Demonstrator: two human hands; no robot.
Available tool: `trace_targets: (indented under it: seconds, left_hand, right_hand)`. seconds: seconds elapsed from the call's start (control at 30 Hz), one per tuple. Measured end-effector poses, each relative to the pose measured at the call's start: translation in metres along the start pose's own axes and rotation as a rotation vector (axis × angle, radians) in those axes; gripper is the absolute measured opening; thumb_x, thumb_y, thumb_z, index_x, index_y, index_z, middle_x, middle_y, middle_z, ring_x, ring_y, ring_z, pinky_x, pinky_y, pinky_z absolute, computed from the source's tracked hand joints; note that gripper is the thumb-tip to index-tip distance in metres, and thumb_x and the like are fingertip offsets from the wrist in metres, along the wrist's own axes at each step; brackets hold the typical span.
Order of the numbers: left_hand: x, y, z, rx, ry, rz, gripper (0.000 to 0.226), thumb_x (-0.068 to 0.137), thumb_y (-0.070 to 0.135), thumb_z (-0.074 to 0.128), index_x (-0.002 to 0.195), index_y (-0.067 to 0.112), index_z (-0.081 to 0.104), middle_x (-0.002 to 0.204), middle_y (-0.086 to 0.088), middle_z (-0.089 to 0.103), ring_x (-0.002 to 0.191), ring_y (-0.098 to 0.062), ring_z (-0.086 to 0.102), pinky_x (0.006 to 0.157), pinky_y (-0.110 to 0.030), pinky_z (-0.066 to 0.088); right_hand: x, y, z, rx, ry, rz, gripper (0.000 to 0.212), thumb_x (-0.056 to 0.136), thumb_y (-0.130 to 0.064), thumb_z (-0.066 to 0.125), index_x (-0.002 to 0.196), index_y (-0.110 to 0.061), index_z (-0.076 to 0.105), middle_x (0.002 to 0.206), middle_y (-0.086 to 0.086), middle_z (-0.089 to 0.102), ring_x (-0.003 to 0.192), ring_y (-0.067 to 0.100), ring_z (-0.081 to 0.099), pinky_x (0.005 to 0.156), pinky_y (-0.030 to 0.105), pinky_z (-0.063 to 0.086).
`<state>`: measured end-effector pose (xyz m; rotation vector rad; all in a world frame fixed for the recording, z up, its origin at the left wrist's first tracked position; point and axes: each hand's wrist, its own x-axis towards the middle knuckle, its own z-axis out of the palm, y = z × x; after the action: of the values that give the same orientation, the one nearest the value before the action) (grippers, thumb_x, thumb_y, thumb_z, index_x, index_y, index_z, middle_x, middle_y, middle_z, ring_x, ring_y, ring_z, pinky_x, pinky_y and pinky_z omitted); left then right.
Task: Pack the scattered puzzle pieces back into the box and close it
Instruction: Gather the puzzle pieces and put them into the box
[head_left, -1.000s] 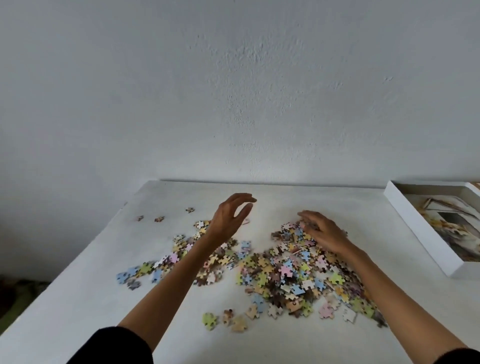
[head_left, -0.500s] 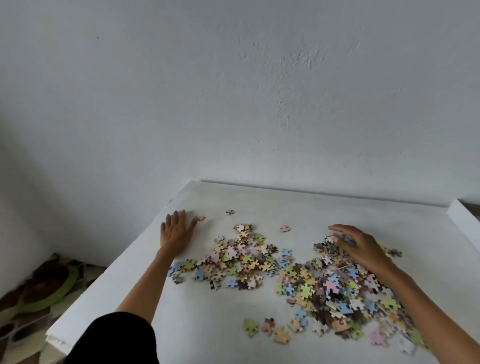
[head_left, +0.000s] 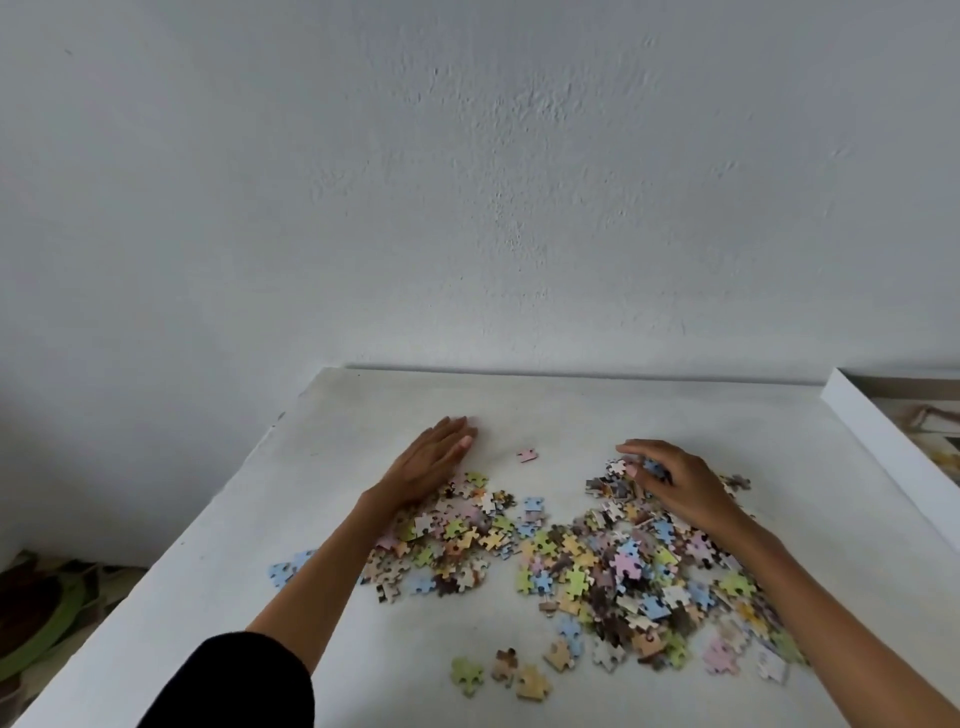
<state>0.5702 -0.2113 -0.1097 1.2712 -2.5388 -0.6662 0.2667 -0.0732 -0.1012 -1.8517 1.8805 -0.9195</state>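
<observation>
Colourful puzzle pieces lie in two heaps on the white table (head_left: 322, 467): a left heap (head_left: 452, 540) and a larger right heap (head_left: 634, 571). My left hand (head_left: 428, 465) lies flat, fingers together, at the far edge of the left heap, palm down against the pieces. My right hand (head_left: 670, 480) rests curved on the far edge of the right heap, fingertips touching pieces. A single pink piece (head_left: 527, 455) lies apart between the hands. The white box (head_left: 878, 431) shows only its wall at the right edge.
Three stray pieces (head_left: 501, 673) sit near the table's front. The wall stands right behind the table. The table's left edge drops to a patterned floor mat (head_left: 41, 608).
My left hand has swept from the table's far left corner rightward to the left heap, pushing the outlying pieces in. My right hand stays on the right heap. The camera has turned slightly.
</observation>
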Motion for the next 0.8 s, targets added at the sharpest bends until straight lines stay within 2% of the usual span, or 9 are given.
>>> trace_targets:
  seconds: [0.13, 0.23, 0.3, 0.4, 0.5, 0.6, 0.7, 0.8]
  left_hand:
    - [-0.008, 0.030, 0.016, -0.021, -0.074, 0.146, 0.046, 0.099, 0.039, 0.022, 0.143, 0.026, 0.025, 0.156, 0.004, 0.016, 0.143, -0.008, 0.007, 0.115, -0.027, 0.004]
    - [-0.010, 0.056, 0.025, -0.049, -0.113, 0.213, 0.047, 0.098, 0.038, 0.026, 0.143, 0.024, 0.027, 0.155, 0.002, 0.018, 0.143, -0.011, 0.013, 0.115, -0.028, 0.009]
    - [-0.005, 0.069, 0.028, -0.074, -0.094, 0.211, 0.046, 0.098, 0.039, 0.027, 0.142, 0.025, 0.028, 0.155, 0.002, 0.020, 0.141, -0.012, 0.019, 0.115, -0.032, 0.012]
    - [0.005, 0.077, 0.034, -0.014, -0.101, 0.212, 0.048, 0.098, 0.043, 0.023, 0.143, 0.027, 0.026, 0.155, 0.002, 0.020, 0.142, -0.012, 0.015, 0.119, -0.042, 0.008]
    - [0.010, 0.083, 0.042, 0.069, -0.136, 0.249, 0.049, 0.097, 0.045, 0.020, 0.143, 0.030, 0.024, 0.156, 0.003, 0.017, 0.144, -0.012, 0.008, 0.119, -0.042, 0.003]
    - [0.008, 0.091, 0.050, 0.120, -0.165, 0.304, 0.051, 0.094, 0.048, 0.017, 0.143, 0.032, 0.022, 0.156, 0.003, 0.013, 0.144, -0.013, 0.004, 0.118, -0.041, 0.001]
    - [0.002, 0.102, 0.054, 0.144, -0.189, 0.310, 0.049, 0.096, 0.047, 0.019, 0.143, 0.032, 0.019, 0.156, 0.002, 0.011, 0.144, -0.015, 0.001, 0.117, -0.040, -0.001]
    - [-0.008, 0.112, 0.047, 0.121, -0.111, 0.261, 0.056, 0.094, 0.052, 0.015, 0.142, 0.026, 0.027, 0.156, -0.001, 0.016, 0.144, -0.018, 0.011, 0.117, -0.043, 0.004]
  right_hand:
    - [-0.001, 0.000, 0.001, -0.037, -0.011, 0.003, 0.032, 0.088, -0.024, 0.056, 0.120, -0.018, 0.058, 0.127, 0.002, 0.058, 0.118, 0.016, 0.051, 0.094, 0.023, 0.036]
    - [-0.004, -0.003, 0.001, 0.038, 0.001, -0.012, 0.030, 0.088, -0.021, 0.057, 0.117, -0.019, 0.060, 0.125, 0.002, 0.058, 0.116, 0.013, 0.051, 0.095, 0.023, 0.036]
    - [-0.006, -0.003, -0.003, 0.088, 0.089, -0.030, 0.026, 0.087, -0.015, 0.057, 0.113, -0.017, 0.062, 0.121, 0.004, 0.061, 0.113, 0.013, 0.052, 0.095, 0.026, 0.038]
    - [-0.005, 0.010, -0.011, -0.049, 0.193, 0.039, 0.028, 0.089, -0.017, 0.055, 0.116, -0.019, 0.061, 0.128, 0.008, 0.057, 0.123, 0.023, 0.047, 0.103, 0.037, 0.037]
    - [-0.009, 0.019, -0.014, -0.191, 0.006, 0.155, 0.035, 0.095, -0.026, 0.043, 0.129, -0.025, 0.049, 0.145, 0.006, 0.039, 0.137, 0.024, 0.028, 0.113, 0.046, 0.022]
    - [-0.014, 0.011, -0.008, -0.253, -0.134, 0.094, 0.037, 0.097, -0.032, 0.034, 0.133, -0.033, 0.041, 0.151, 0.000, 0.027, 0.142, 0.024, 0.016, 0.115, 0.047, 0.014]
    - [-0.019, 0.001, -0.002, -0.277, -0.164, 0.059, 0.038, 0.095, -0.036, 0.036, 0.133, -0.036, 0.039, 0.152, 0.001, 0.025, 0.142, 0.025, 0.016, 0.116, 0.047, 0.015]
    - [-0.028, -0.008, -0.005, -0.213, -0.080, 0.085, 0.039, 0.094, -0.039, 0.037, 0.133, -0.034, 0.041, 0.151, 0.005, 0.029, 0.141, 0.024, 0.019, 0.116, 0.049, 0.012]
